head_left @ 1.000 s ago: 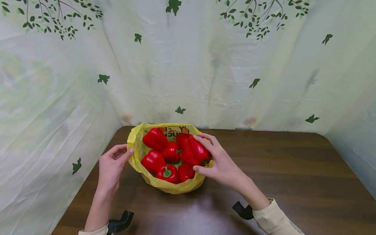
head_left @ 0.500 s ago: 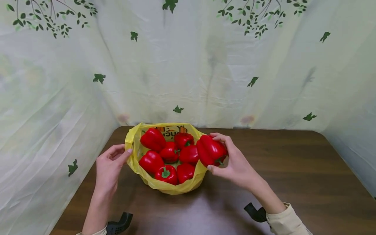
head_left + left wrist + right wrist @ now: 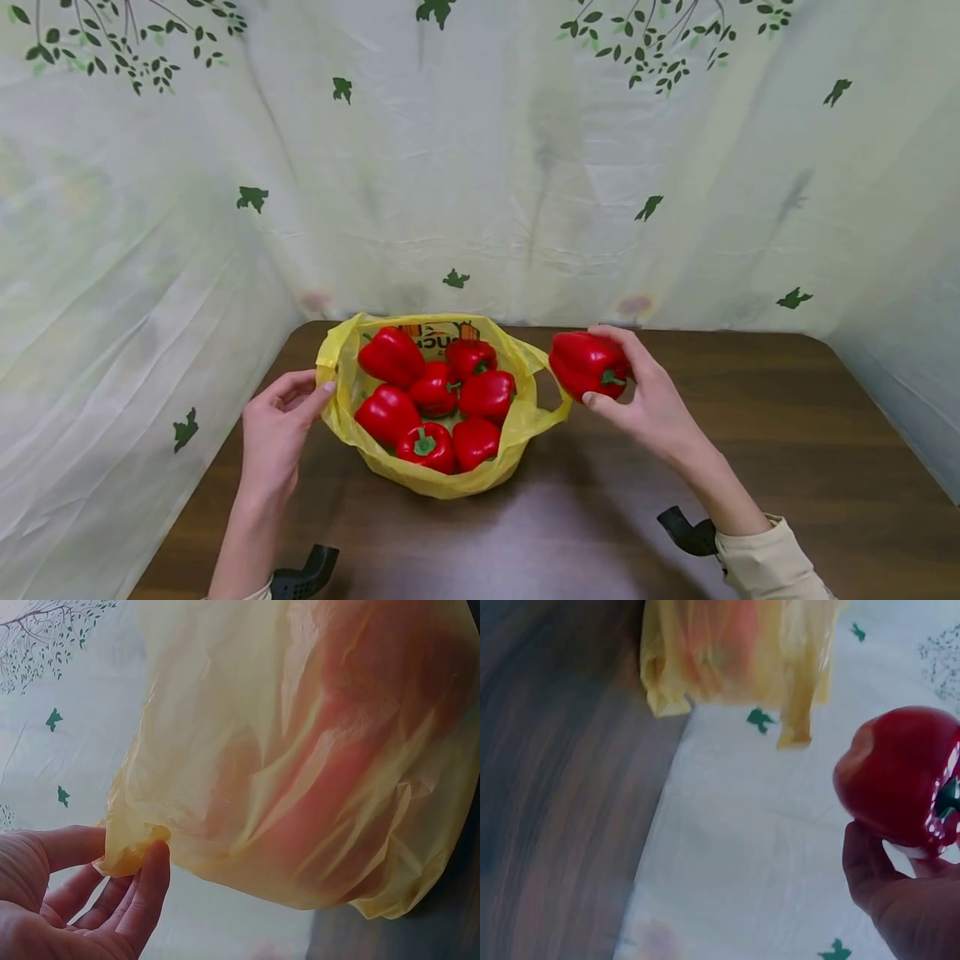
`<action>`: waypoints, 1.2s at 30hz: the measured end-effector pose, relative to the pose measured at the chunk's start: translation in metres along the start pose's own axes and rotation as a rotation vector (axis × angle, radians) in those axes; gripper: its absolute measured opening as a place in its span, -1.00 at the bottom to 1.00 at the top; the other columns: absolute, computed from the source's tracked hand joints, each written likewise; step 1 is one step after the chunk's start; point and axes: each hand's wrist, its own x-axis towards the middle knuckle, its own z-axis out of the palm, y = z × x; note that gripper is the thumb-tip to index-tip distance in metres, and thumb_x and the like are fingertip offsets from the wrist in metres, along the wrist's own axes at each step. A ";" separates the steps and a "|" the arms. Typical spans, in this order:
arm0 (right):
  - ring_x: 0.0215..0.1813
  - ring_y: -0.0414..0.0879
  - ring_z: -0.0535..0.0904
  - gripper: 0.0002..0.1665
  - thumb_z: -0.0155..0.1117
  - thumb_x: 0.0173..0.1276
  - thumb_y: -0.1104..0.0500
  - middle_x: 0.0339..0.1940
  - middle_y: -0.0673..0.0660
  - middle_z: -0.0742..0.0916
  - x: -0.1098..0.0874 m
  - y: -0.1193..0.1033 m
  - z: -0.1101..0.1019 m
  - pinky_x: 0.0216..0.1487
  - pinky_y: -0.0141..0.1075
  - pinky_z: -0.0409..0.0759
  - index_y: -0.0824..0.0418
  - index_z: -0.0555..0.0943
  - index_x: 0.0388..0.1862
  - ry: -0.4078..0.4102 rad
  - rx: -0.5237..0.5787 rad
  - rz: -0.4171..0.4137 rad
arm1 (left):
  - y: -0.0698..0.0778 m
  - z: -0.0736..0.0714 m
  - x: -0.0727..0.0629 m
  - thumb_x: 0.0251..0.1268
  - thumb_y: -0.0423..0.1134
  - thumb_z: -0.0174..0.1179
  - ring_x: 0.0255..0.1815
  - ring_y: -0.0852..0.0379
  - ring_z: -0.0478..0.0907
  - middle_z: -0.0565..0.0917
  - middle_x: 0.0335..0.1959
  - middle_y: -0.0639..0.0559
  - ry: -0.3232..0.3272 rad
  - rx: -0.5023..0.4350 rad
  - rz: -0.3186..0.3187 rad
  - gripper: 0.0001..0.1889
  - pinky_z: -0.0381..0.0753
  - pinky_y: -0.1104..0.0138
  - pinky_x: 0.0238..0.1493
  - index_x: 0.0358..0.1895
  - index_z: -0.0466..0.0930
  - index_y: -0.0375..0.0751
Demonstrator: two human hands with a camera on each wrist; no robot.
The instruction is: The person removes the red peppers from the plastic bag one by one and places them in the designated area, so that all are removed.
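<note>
A yellow plastic bag (image 3: 431,486) stands on the table with its mouth spread, and several red bell peppers (image 3: 390,415) lie inside. At the bag's left edge, my left hand (image 3: 279,425) pinches the plastic between thumb and fingers. The left wrist view shows the bunched yellow edge in the left hand (image 3: 97,900). To the right of the bag, my right hand (image 3: 652,400) grips one red bell pepper (image 3: 585,364) above the table. In the right wrist view this bell pepper (image 3: 900,776) has its green stem facing right. The bag's right handle loop (image 3: 551,417) sags outward beneath it.
A dark brown wooden table (image 3: 750,433) extends right and in front of the bag. Behind and at the sides hangs a pale curtain (image 3: 487,167) printed with leaves. Black wrist-worn devices (image 3: 688,532) sit at both sleeves.
My right hand has lifted one bell pepper out of the bag and carried it right past the rim. The bag's right handle loop has come into view. My left hand keeps its pinch.
</note>
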 end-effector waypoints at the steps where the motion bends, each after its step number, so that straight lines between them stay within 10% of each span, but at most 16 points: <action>1: 0.14 -0.03 0.48 -0.13 0.44 0.12 0.30 0.23 0.03 0.52 -0.001 0.002 -0.002 -0.08 -0.20 0.64 -0.03 0.30 0.39 0.004 0.002 0.023 | 0.001 0.000 0.000 0.23 -0.19 0.39 -0.25 0.15 0.66 0.68 -0.19 0.01 0.002 0.003 -0.001 -0.62 0.65 0.43 -0.20 0.03 0.63 -0.35; 27: 0.10 0.17 0.50 -0.23 0.38 0.20 0.07 0.18 0.24 0.54 0.010 0.080 -0.008 -0.04 0.05 0.62 0.17 0.28 0.34 -0.014 -0.174 0.354 | -0.001 0.000 0.001 0.21 -0.21 0.40 -0.27 0.15 0.66 0.68 -0.21 0.00 0.015 -0.002 -0.008 -0.63 0.65 0.43 -0.22 0.02 0.63 -0.35; 36: 0.12 0.19 0.49 -0.26 0.35 0.24 -0.04 0.19 0.25 0.56 0.014 0.091 0.000 0.01 0.11 0.59 0.18 0.37 0.33 -0.054 -0.266 0.352 | -0.003 0.000 0.001 0.22 -0.19 0.39 -0.25 0.13 0.64 0.66 -0.18 -0.02 0.018 0.020 -0.028 -0.63 0.64 0.44 -0.19 0.03 0.63 -0.33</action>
